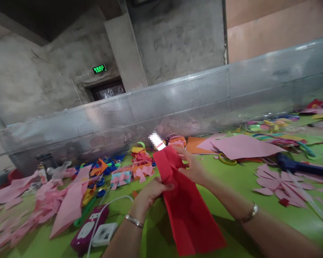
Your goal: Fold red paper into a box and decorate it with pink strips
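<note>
I hold a long strip of red paper (190, 215) upright over a green table (239, 182). My left hand (150, 193) pinches its left edge about halfway up. My right hand (192, 166) grips the folded upper part from the right. The lower end of the strip hangs down toward me. Both wrists wear bracelets.
Pink paper sheets (67, 208) and scraps lie at the left, and a purple power strip (88, 229) with a white plug lies near my left arm. Small paper bows (140, 170) sit behind the strip. A large pink sheet (242, 147), pink flower cut-outs (280, 182) and a perforated metal screen (199, 96) are also there.
</note>
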Available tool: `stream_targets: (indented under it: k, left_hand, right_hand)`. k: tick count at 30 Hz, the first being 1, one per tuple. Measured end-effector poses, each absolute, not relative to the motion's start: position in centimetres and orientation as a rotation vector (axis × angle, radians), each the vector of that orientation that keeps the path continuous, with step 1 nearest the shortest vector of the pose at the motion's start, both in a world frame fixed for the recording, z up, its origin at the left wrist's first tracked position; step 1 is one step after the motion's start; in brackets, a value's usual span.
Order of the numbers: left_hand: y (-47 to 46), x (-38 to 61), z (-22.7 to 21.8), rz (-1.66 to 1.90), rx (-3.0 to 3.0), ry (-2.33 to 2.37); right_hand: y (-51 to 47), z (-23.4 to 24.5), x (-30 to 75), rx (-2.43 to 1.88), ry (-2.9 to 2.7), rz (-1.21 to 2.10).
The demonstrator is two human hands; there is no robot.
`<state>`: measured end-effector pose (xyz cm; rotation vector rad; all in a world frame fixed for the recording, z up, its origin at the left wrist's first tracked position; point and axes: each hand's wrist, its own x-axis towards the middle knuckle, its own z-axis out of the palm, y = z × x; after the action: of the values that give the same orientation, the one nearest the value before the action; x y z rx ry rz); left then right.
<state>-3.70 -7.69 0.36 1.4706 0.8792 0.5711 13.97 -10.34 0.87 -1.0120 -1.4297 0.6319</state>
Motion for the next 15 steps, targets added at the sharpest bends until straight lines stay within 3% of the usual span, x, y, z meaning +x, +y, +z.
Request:
stream_targets:
  k: [3,15]
  left_hand:
    - [-7.8,-3.5,0.4,0.614,1.508,0.883]
    - [-8.2,-2.7,0.4,0.698,1.504,0.998]
  right_hand:
    - [-10.5,0.7,13.9,-1.050,-1.675,0.396]
    - [-9.6,-0.4,13.7,-1.254,-1.659,0.350]
